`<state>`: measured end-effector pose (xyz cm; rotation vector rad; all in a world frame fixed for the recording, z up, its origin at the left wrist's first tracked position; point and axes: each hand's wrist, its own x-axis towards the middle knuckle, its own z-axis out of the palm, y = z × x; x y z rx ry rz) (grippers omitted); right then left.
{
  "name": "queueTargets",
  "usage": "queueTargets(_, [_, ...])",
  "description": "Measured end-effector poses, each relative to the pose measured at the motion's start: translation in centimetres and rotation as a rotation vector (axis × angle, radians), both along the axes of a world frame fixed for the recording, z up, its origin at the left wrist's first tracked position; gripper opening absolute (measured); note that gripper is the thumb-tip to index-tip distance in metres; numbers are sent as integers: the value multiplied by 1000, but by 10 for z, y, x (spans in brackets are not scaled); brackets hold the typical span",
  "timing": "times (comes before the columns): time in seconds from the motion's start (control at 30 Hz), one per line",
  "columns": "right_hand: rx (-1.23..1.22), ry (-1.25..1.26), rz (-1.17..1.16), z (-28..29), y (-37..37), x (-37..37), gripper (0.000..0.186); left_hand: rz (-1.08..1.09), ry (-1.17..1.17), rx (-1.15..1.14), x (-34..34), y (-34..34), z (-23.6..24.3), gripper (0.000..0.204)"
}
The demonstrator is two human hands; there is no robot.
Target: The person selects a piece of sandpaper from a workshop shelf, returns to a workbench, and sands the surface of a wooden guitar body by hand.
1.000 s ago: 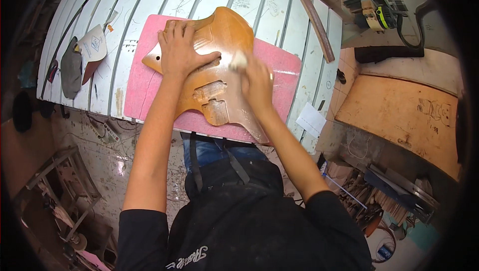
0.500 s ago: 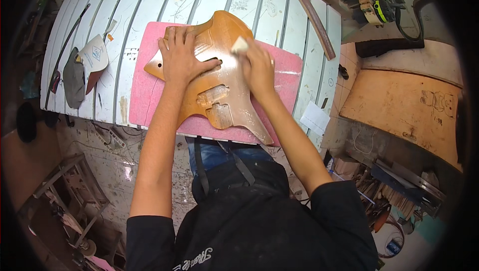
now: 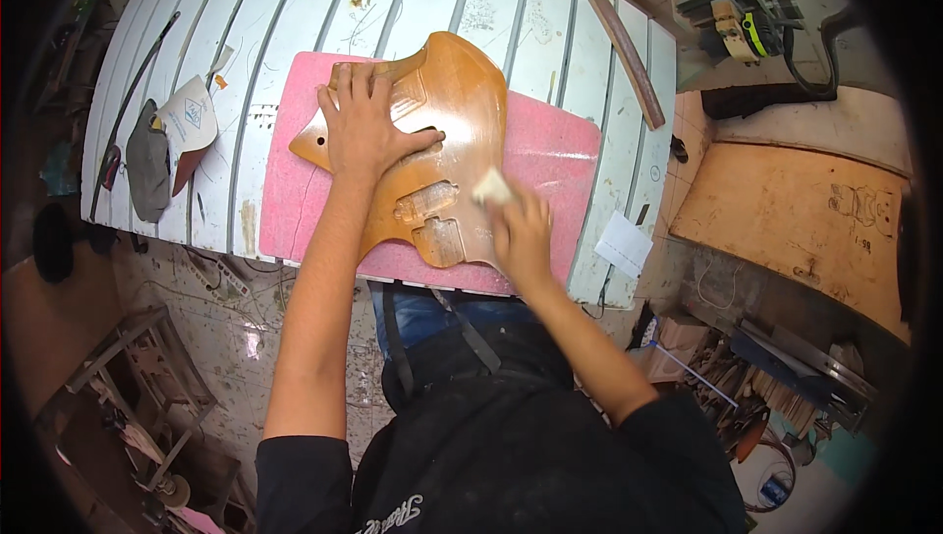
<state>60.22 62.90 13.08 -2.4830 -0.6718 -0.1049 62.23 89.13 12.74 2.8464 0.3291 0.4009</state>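
An orange-brown wooden guitar body (image 3: 462,82) with routed cavities lies on a pink mat (image 3: 555,146) on a slatted white table (image 3: 506,3). My left hand (image 3: 361,126) presses flat on the body's upper left, fingers spread and thumb reaching over a dark cavity near the middle. My right hand (image 3: 521,234), blurred by motion, holds a pale pad (image 3: 491,187) against the body's right side, beside the lower cavities. The wood around the pad shows a whitish, shiny haze. The body's lower right is partly hidden by my right hand and forearm.
At the table's left lie a grey cloth (image 3: 147,161), a white-backed sheet (image 3: 192,116) and a dark hose-like length (image 3: 138,92). On the right are a wooden bar (image 3: 626,57) and white paper (image 3: 623,244). Beyond stand a machine (image 3: 737,18) and a plywood board (image 3: 776,210).
My right hand and the pale pad have moved down along the guitar body toward me. My left hand keeps its place on the body; the whole view has shifted slightly.
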Motion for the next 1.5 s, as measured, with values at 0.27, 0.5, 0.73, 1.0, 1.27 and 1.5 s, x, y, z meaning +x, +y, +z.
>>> queueTargets(0.27, [92,-49,-85,10,30,58,16,0,-22,33,-1,-1,2,109])
queueTargets(0.5, [-28,58,77,13,1,9,18,6,15,9,1,-1,1,112])
queueTargets(0.73, [-5,18,-27,-8,1,22,17,2,-33,21,0,0,1,103])
queueTargets(1.0, [-10,25,-87,-8,20,47,18,18,-74,-6,0,-1,-5,105])
queueTargets(1.27, [38,-105,68,-18,-8,19,16,50,63,-11,2,0,-3,110])
queueTargets(1.5, [26,-2,15,1,13,34,17,35,11,2,2,1,-5,111])
